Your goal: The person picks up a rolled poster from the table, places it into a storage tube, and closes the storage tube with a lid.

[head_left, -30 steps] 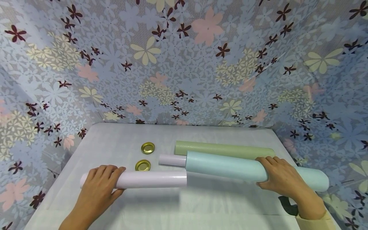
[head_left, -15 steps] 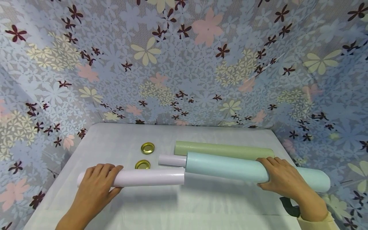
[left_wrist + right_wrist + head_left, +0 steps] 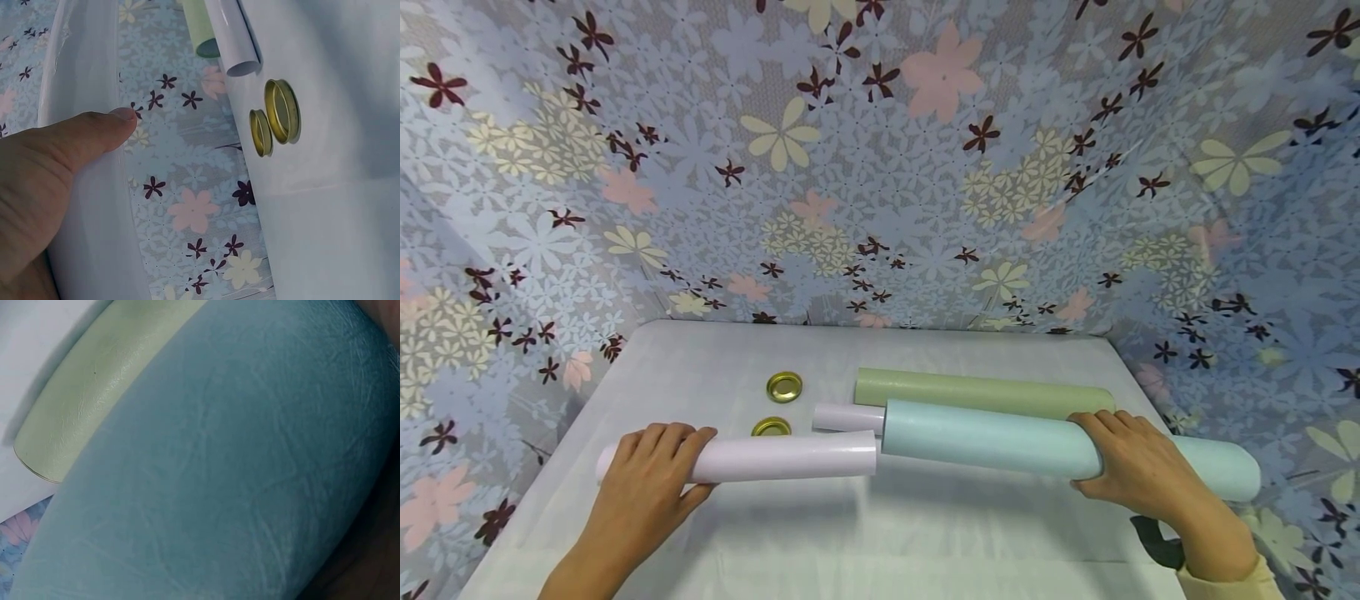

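The wide lavender tube is clamped near its left end by the left hand, and the light blue tube right of its middle by the right hand, both above the worktop. With their inner ends unsupported and close together, they could be knocked by a slight tilt, or the near gold lid caught by the lavender one.

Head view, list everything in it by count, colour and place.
Wide tube: one, light blue, right.
Glossy tube: one, pale lilac, front left.
Thin tube: one, pale lilac, partly behind wide tube.
Long tube: one, green, behind wide tube.
Round metal lids: two, gold, left of centre.
Cloth-covered table: one, white, lower half.
Floral fabric backdrop: one, mostly blue, behind table.
Band: one, dark, lower right.
Sleeve: one, cream, lower right.
Left hand: one, gripping glossy tube.
Right hand: one, gripping wide tube.
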Demonstrator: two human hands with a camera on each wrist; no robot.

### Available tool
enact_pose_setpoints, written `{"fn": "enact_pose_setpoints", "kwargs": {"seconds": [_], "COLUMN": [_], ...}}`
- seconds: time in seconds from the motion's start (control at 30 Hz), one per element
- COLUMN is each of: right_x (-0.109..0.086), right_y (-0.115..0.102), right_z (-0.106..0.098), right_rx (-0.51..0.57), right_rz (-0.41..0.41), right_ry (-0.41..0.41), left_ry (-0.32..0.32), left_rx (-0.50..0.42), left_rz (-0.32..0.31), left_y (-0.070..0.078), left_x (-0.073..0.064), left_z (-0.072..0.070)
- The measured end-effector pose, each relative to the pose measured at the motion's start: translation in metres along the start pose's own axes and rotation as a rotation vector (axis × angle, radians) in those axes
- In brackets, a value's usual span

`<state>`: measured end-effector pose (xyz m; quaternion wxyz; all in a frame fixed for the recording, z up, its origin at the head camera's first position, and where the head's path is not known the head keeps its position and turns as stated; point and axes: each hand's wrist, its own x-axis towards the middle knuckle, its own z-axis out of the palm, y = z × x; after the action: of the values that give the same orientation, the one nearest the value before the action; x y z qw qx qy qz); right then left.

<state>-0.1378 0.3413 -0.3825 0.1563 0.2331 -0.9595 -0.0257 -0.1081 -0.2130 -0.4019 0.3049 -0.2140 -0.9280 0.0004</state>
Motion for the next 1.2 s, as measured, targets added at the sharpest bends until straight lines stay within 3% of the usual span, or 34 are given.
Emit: {"fn": "enact_pose_setpoints", "kwargs": {"seconds": [0.6,1.2], "right_x": [-0.0023,-0.005], "right_y": [-0.0022,-0.0043], "right_z": [-0.0046,-0.0068], "right_rx": [0.001,0.003], "right_rz": [0.03,0.013], "right_ry": [-0.044,-0.021], "left_ry": [0.001,-0.008], "left_rx": [-0.005,-0.006], "left_rz": [-0.002,-0.012], "left_y": [-0.0015,-0.0021], "left_x": [0.0024,0.0076], "left_z": [0.0005,0.0003]}}
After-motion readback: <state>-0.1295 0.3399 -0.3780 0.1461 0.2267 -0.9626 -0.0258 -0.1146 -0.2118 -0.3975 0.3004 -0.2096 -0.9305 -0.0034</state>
